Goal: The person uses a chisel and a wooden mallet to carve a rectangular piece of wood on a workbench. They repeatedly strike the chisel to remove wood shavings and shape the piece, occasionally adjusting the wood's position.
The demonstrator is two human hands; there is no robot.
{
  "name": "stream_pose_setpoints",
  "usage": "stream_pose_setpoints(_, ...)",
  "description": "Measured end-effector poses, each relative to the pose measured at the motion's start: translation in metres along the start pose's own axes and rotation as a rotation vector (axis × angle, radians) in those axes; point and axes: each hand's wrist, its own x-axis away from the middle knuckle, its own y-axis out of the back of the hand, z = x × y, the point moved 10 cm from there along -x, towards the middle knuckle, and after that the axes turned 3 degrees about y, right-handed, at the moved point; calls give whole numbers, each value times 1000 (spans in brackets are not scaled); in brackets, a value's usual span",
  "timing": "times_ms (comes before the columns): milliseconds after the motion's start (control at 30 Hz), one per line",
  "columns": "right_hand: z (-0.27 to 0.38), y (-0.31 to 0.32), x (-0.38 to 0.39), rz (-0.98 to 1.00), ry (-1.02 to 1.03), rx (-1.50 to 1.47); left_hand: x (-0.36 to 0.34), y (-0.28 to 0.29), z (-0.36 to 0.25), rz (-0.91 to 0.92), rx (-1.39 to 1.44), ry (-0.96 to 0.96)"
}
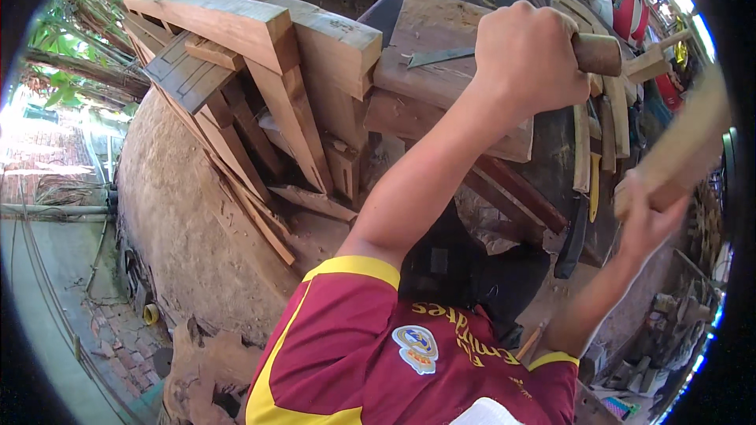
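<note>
My left fingers (pixel 563 25) grip a chisel (pixel 598 55), my right fingers (pixel 635 193) a blurred club (pixel 683 138); probably chiselling, the next move wants a square blow.

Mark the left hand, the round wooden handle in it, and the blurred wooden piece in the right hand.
Left hand (pixel 526 59): head view, back of the fist.
Wooden handle (pixel 599 54): head view, end protruding from the fist.
Blurred wooden piece (pixel 687 132): head view, middle of its length.
</note>
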Motion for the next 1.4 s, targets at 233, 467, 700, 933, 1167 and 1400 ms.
stream_pose_setpoints(233,51,-67,30,264,351,-33,-2,4,3,-28,11,19)
stream_pose_setpoints(467,-33,-6,-1,-266,-308,-472,-4,1,-6,-42,48,-45)
stream_pose_setpoints(700,8,-44,20,260,153,227,-4,12,6,-47,44,15)
stream_pose_setpoints(933,21,-24,33,-87,70,33,-1,-9,-1,35,-8,-17)
stream_pose_setpoints(1167,-37,3,22,-180,-212,-303,7,-15,0,63,-46,-32)
stream_pose_setpoints(1400,23,-63,36,315,137,-23,4,-13,7,15,-60,-42)
